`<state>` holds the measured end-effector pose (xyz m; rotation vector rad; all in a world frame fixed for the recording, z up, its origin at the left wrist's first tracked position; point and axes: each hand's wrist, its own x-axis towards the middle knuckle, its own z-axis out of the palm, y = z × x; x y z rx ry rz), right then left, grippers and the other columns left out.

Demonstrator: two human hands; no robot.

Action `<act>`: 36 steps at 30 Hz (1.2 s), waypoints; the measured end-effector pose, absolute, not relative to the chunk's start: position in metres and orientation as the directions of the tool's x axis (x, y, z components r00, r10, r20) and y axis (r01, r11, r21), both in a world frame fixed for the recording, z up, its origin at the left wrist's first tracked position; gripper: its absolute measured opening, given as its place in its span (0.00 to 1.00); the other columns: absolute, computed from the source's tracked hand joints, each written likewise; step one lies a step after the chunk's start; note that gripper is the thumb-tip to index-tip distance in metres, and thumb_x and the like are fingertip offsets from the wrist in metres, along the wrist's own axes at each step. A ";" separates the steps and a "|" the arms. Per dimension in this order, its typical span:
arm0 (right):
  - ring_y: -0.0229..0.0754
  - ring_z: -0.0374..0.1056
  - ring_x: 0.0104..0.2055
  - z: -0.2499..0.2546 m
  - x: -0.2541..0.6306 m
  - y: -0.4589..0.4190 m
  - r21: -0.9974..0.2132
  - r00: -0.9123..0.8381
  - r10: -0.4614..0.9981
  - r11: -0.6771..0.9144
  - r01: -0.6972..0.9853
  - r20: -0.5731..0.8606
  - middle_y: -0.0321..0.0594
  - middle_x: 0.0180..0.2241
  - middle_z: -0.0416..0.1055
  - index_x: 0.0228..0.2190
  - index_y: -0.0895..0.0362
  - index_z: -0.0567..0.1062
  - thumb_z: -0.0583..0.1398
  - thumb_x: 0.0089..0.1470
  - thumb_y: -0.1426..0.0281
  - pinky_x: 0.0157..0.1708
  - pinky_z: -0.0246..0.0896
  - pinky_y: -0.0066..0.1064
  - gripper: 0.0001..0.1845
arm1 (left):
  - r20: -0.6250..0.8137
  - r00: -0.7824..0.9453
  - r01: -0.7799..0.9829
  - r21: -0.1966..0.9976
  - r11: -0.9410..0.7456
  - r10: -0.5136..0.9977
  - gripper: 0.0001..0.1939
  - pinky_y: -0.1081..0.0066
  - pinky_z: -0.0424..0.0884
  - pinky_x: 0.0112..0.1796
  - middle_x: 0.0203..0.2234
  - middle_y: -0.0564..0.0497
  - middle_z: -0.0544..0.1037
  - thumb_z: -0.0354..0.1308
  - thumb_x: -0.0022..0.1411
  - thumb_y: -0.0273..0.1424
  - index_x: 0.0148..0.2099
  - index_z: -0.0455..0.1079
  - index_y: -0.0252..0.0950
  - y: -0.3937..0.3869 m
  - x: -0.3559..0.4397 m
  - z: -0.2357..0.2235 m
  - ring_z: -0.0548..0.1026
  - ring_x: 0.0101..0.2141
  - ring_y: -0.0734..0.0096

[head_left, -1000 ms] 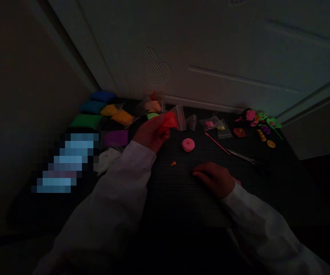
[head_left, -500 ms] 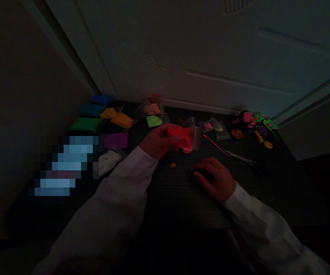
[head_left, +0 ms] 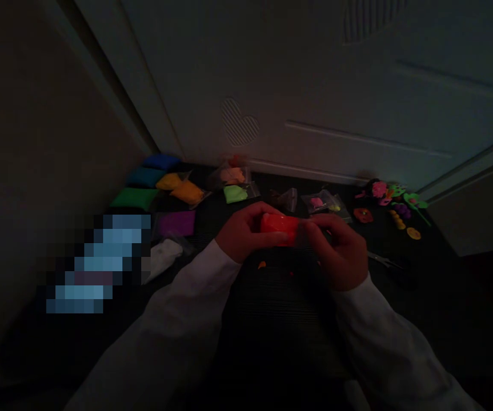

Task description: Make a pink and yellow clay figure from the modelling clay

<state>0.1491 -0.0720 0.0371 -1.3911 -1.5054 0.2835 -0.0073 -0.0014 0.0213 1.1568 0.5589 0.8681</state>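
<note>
A small clear zip bag of bright red modelling clay (head_left: 279,227) is held above the dark table. My left hand (head_left: 246,233) is closed round the bag's left side, thumb in front. At the bag's right end, my right hand (head_left: 341,248) pinches the clear edge between thumb and fingers. Below the bag, a small orange piece (head_left: 262,265) and a tiny red bit (head_left: 291,273) lie on the table. The scissors (head_left: 383,260) rest just right of my right hand, their dark handles hard to make out.
Blue, green, orange and purple clay packs (head_left: 176,223) lie at the left, with a white pack (head_left: 164,256) nearer me. Small bags, including light green clay (head_left: 235,194), line the back. Shaped pieces, among them a pink flower (head_left: 379,189), sit at the right. A pale panel (head_left: 306,85) rises behind.
My right hand has risen from the table to the bag and taken its right end. My left hand still holds the bag. The view has tilted slightly upward.
</note>
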 end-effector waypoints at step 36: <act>0.36 0.67 0.36 0.024 0.146 -0.079 -0.675 0.183 0.785 0.359 0.645 0.592 0.36 0.33 0.70 0.37 0.53 0.67 0.52 0.53 0.75 0.35 0.62 0.28 0.09 | -0.009 0.502 -0.247 0.957 0.154 0.865 0.16 0.82 0.69 0.27 0.25 0.58 0.75 0.66 0.39 0.22 0.33 0.69 0.38 -0.019 0.000 0.030 0.72 0.25 0.81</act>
